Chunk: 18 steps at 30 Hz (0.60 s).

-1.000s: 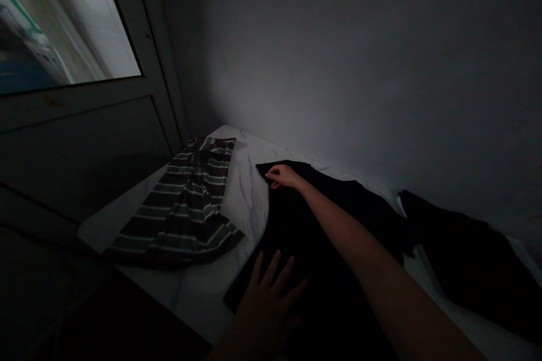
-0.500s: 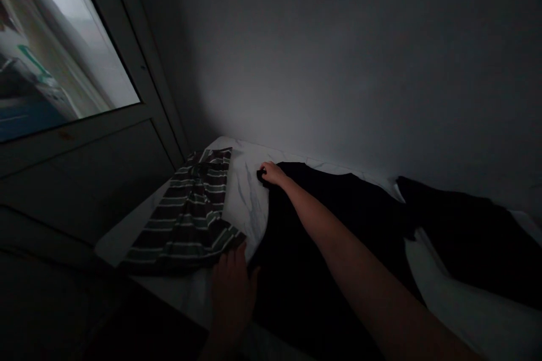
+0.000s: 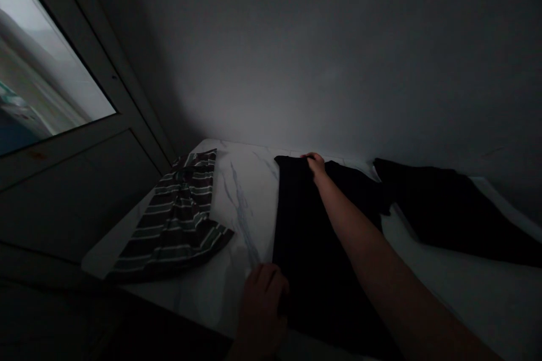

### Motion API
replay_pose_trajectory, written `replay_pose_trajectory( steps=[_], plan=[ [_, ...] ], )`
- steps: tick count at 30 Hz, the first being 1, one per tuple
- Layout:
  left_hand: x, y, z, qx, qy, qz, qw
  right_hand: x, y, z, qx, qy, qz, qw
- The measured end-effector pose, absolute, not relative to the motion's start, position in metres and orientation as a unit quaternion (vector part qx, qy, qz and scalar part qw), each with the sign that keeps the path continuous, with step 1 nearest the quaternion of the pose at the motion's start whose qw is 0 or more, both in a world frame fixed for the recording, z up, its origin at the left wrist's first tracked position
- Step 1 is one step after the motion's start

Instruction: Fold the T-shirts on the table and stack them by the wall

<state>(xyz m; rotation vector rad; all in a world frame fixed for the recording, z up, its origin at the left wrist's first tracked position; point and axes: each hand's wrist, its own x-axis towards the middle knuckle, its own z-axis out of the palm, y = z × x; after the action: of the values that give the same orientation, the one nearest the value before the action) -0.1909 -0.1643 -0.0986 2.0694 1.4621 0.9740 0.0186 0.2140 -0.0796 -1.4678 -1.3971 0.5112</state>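
A black T-shirt (image 3: pixel 326 248) lies spread on a white marbled table, its left side turned inward in a straight edge. My right hand (image 3: pixel 315 163) is closed on the shirt's upper edge near the collar, with the forearm crossing over the cloth. Down at the shirt's lower left edge, my left hand (image 3: pixel 265 299) has its fingers curled on the black cloth; deep shadow hides part of the grip. The short sleeve on the right still sticks out.
Left of the shirt lies a striped garment (image 3: pixel 178 220), partly bunched. Another dark folded cloth (image 3: pixel 449 208) rests at the right. The marbled table (image 3: pixel 241 197) meets a grey wall (image 3: pixel 296 67) at the back. A door with a glass pane (image 3: pixel 135 140) stands at the left.
My right hand has carried the shirt's left sleeve side rightward, folding that side inward. The left hand has shifted right, from flat beside the striped garment to curled on the shirt's edge.
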Motion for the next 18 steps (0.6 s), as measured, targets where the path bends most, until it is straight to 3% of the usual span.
replay_pose_trajectory(
  steps=[6, 12, 18],
  plan=[
    [-0.169, -0.164, -0.117, 0.813, 0.487, 0.246, 0.201, 0.057, 0.195, -0.089, -0.676, -0.528, 0.191, 0.478],
    [-0.175, -0.166, -0.121, 0.827, 0.483, 0.219, 0.186, 0.050, 0.189, -0.090, -0.666, -0.569, 0.162, 0.454],
    [-0.195, -0.160, -0.101, 0.835, 0.451, 0.191, 0.250, 0.049, 0.184, -0.085, -0.646, -0.616, 0.096, 0.440]
  ],
)
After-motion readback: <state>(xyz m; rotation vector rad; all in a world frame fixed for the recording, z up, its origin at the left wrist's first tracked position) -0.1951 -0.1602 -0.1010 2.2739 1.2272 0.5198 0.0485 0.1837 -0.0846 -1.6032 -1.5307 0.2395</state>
